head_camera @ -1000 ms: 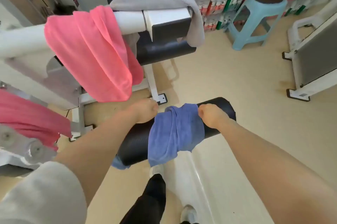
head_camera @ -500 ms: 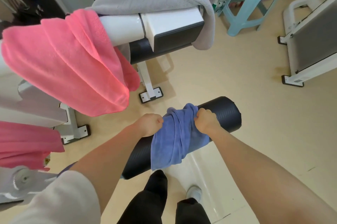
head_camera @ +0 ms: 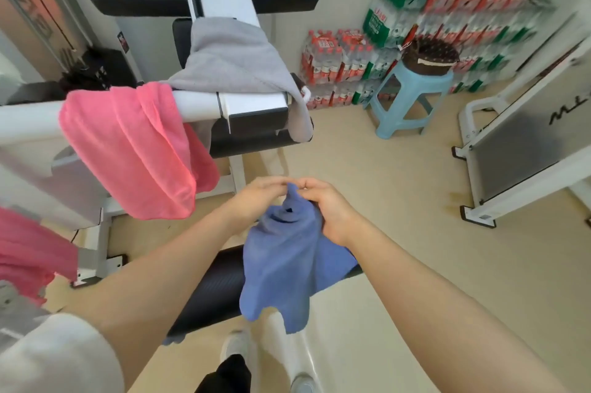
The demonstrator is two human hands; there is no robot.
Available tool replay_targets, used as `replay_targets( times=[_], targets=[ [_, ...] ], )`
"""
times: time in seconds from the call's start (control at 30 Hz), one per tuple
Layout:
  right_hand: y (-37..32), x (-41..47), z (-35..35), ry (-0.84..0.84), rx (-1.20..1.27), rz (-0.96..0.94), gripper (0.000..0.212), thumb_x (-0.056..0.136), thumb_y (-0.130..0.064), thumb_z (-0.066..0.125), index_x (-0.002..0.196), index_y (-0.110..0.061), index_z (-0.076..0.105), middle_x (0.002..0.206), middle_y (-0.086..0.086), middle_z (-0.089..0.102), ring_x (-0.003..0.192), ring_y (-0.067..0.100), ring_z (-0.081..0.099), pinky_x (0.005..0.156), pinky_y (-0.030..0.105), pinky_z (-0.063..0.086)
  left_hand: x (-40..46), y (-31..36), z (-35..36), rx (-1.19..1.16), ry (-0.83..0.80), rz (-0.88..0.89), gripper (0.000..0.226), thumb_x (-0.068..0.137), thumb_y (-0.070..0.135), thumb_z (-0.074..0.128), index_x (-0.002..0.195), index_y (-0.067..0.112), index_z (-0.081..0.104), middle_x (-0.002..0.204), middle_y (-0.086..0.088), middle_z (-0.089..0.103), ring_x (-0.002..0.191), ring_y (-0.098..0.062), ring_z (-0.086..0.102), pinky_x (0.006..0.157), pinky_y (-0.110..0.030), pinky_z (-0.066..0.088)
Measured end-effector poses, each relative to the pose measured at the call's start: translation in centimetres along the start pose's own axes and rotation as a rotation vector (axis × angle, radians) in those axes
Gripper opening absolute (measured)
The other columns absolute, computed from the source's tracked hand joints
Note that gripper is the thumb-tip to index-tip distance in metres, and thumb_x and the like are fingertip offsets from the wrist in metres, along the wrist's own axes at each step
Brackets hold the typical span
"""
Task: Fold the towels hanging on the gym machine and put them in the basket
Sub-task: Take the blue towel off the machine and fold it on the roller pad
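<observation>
While the blue towel [head_camera: 287, 261] hangs bunched in front of the black roller pad [head_camera: 211, 290], the left hand [head_camera: 256, 197] and right hand [head_camera: 326, 210] each pinch its top edge, fingertips close together. A pink towel [head_camera: 134, 152] and a grey towel [head_camera: 236, 66] drape over the white gym machine [head_camera: 198, 104]; the brown basket [head_camera: 430, 57] sits on a blue stool [head_camera: 403, 98]

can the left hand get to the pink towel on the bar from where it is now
Probably yes. The pink towel hangs just left of the left hand with open air between, but that hand pinches the blue towel and must free itself first.
</observation>
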State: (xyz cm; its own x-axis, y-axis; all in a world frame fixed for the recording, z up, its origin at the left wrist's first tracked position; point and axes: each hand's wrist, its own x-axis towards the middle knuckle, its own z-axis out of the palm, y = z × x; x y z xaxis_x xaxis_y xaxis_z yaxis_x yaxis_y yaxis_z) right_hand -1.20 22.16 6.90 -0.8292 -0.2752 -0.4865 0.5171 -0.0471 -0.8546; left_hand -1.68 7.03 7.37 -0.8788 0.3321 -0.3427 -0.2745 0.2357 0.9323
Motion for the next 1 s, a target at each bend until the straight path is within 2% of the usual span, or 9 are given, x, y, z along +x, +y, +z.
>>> replay_targets(
  times=[0.13, 0.27, 0.47, 0.53, 0.6, 0.7, 0.77, 0.9, 1.0],
  targets=[
    [-3.9, -3.9, -2.0, -0.21, 0.053, -0.052, 0.016, 0.078, -0.012, 0.053, 0.076, -0.01, 0.068, 0.075, 0.006, 0.067, 0.071, 0.016, 0.064, 0.072, 0.026, 0.054, -2.1, 2.9, 0.9, 0.041, -0.105, 0.141, 0.022, 0.082, 0.031, 0.053, 0.066, 0.02, 0.062, 0.071, 0.003, 0.056, 0.074, -0.009, 0.05, 0.075, -0.024, 0.04],
    [-4.9, -6.3, -3.6, -0.2, 0.087, -0.122, 0.017, 0.069, -0.013, 0.049, 0.062, -0.013, 0.064, 0.066, 0.006, 0.063, 0.065, 0.018, 0.06, 0.064, 0.027, 0.051, -3.9, 3.6, 2.7, 0.149, -0.142, 0.155, 0.057, 0.073, 0.048, 0.06, 0.086, -0.008, 0.06, 0.081, -0.02, 0.058, 0.076, -0.019, 0.052, 0.073, -0.032, 0.044],
    [-4.6, -8.8, -3.7, -0.199, 0.421, -0.146, 0.033, 0.077, -0.012, 0.032, 0.047, -0.013, 0.044, 0.045, 0.0, 0.043, 0.043, 0.014, 0.044, 0.051, 0.024, 0.04, -5.8, 1.4, 5.3, 0.31, -0.235, -0.122, 0.026, 0.074, 0.041, 0.071, 0.083, 0.017, 0.072, 0.085, 0.002, 0.072, 0.085, -0.015, 0.067, 0.084, -0.03, 0.052],
    [-5.0, -9.7, -3.7, -0.194, 0.487, -0.176, 0.026, 0.076, -0.014, 0.035, 0.051, -0.012, 0.043, 0.045, -0.001, 0.043, 0.042, 0.014, 0.044, 0.052, 0.025, 0.04, -5.9, -0.1, 5.3, 0.443, -0.195, -0.258, 0.045, 0.065, 0.051, 0.071, 0.096, 0.019, 0.07, 0.099, 0.001, 0.072, 0.098, -0.019, 0.065, 0.095, -0.036, 0.049],
    [-5.6, -10.3, -4.2, -0.17, 0.533, -0.222, 0.028, 0.078, -0.014, 0.034, 0.053, -0.012, 0.045, 0.045, -0.001, 0.044, 0.042, 0.015, 0.045, 0.055, 0.027, 0.039, -6.0, -1.1, 5.1, 0.495, -0.102, -0.36, 0.046, 0.067, 0.051, 0.069, 0.102, 0.02, 0.066, 0.104, 0.002, 0.069, 0.1, -0.019, 0.062, 0.096, -0.035, 0.047],
    [-6.1, -11.2, -5.3, -0.154, 0.579, -0.279, 0.013, 0.059, -0.016, 0.051, 0.049, -0.014, 0.043, 0.048, -0.002, 0.04, 0.047, 0.016, 0.039, 0.059, 0.027, 0.032, -6.7, -1.6, 4.9, 0.494, 0.082, -0.424, 0.022, 0.074, 0.037, 0.066, 0.077, 0.016, 0.059, 0.076, -0.002, 0.062, 0.075, -0.019, 0.057, 0.073, -0.024, 0.047],
    [-6.0, -11.6, -6.2, -0.129, 0.571, -0.284, 0.01, 0.055, -0.016, 0.053, 0.054, -0.014, 0.044, 0.054, 0.0, 0.042, 0.054, 0.017, 0.04, 0.061, 0.028, 0.033, -7.1, -1.4, 5.0, 0.412, 0.171, -0.429, 0.027, 0.078, 0.028, 0.064, 0.063, 0.013, 0.048, 0.059, -0.001, 0.049, 0.056, -0.016, 0.045, 0.057, -0.021, 0.039],
    [-6.0, -12.2, -7.4, -0.155, 0.478, -0.22, 0.016, 0.077, -0.012, 0.046, 0.064, -0.009, 0.056, 0.061, 0.005, 0.055, 0.061, 0.02, 0.054, 0.065, 0.028, 0.045, -7.4, 1.2, 6.1, 0.221, 0.304, -0.281, 0.009, 0.083, 0.018, 0.054, 0.08, 0.009, 0.057, 0.067, -0.005, 0.047, 0.067, -0.018, 0.042, 0.062, -0.021, 0.04],
    [-6.2, -12.5, -7.4, -0.179, 0.066, -0.255, 0.018, 0.089, -0.01, 0.05, 0.08, -0.01, 0.065, 0.07, 0.003, 0.065, 0.068, 0.016, 0.062, 0.063, 0.024, 0.052, -8.2, 5.1, 7.5, 0.056, 0.34, -0.018, 0.019, 0.079, 0.009, 0.05, 0.091, 0.006, 0.065, 0.072, -0.006, 0.048, 0.069, -0.014, 0.043, 0.064, -0.02, 0.038]
  ],
)
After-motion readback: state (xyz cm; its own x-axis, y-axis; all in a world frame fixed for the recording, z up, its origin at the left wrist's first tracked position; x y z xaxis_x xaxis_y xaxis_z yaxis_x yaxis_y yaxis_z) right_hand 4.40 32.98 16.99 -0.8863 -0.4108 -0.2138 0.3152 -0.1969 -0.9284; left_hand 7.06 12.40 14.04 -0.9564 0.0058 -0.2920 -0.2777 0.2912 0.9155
